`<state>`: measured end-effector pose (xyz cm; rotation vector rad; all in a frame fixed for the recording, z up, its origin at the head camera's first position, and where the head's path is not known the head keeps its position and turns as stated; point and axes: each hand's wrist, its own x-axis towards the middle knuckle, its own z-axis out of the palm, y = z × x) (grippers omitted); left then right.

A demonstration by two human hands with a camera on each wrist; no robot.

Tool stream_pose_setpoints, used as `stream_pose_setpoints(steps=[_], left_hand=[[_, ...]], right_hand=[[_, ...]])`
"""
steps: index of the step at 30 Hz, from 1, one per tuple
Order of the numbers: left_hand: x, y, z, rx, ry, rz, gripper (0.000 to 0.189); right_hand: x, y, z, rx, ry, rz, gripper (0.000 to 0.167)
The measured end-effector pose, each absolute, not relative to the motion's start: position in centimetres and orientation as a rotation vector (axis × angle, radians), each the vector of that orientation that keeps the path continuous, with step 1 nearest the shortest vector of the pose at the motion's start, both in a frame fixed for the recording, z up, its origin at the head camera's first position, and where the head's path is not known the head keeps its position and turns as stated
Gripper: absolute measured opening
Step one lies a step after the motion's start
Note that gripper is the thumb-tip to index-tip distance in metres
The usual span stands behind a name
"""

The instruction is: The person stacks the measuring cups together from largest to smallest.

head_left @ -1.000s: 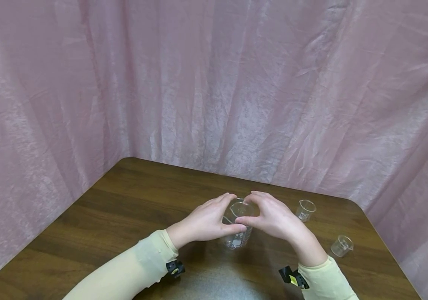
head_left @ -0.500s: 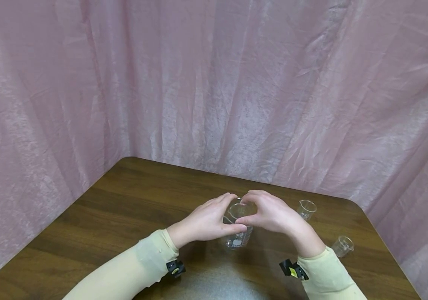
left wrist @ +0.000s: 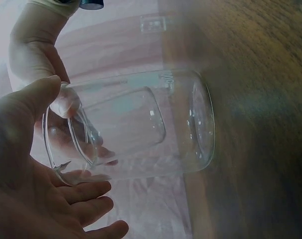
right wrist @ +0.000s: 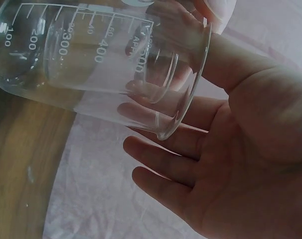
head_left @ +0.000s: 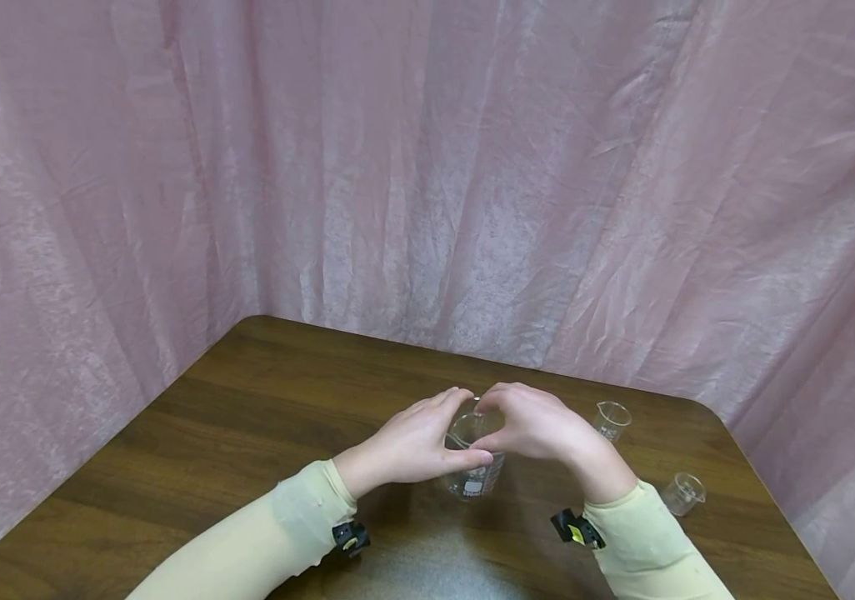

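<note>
A large clear glass beaker (head_left: pixel 472 485), with 500 ml printed on its side, stands upright on the table. My left hand (head_left: pixel 416 440) curls round its upper part, thumb on the near side. Inside it, a smaller glass beaker (left wrist: pixel 138 119) with its own graduations hangs above the large beaker's bottom. My right hand (head_left: pixel 540 427) pinches the small beaker near its rim, with fingertips and thumb at the large beaker's mouth. In the right wrist view, the other fingers (right wrist: pixel 163 191) of my right hand spread outside the large beaker.
Two more small glass beakers stand on the right side of the brown wooden table (head_left: pixel 307 383): one farther back (head_left: pixel 612 422), one nearer (head_left: pixel 684 494). A pink curtain (head_left: pixel 427 183) hangs behind the table and along its sides.
My right hand has shifted slightly to the left, and the small beaker has moved lower and leftward inside the large one. My left hand stays in place.
</note>
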<state>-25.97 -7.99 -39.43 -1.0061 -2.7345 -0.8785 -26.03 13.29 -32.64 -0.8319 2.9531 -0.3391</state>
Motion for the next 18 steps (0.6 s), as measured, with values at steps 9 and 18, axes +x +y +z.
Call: stream_pose_setpoints(steps=[9, 18], left_hand=[[-25.99, -8.05, -39.41, -1.023, -2.724, -0.898, 0.078], [-25.89, -8.07, -39.33, -1.012, -2.741, -0.912, 0.081]], right_hand=[[-26.69, 13.14, -32.76, -0.877, 2.926, -0.28, 0.044], [-26.87, 12.85, -32.6, -0.857, 2.879, -0.222, 0.041]])
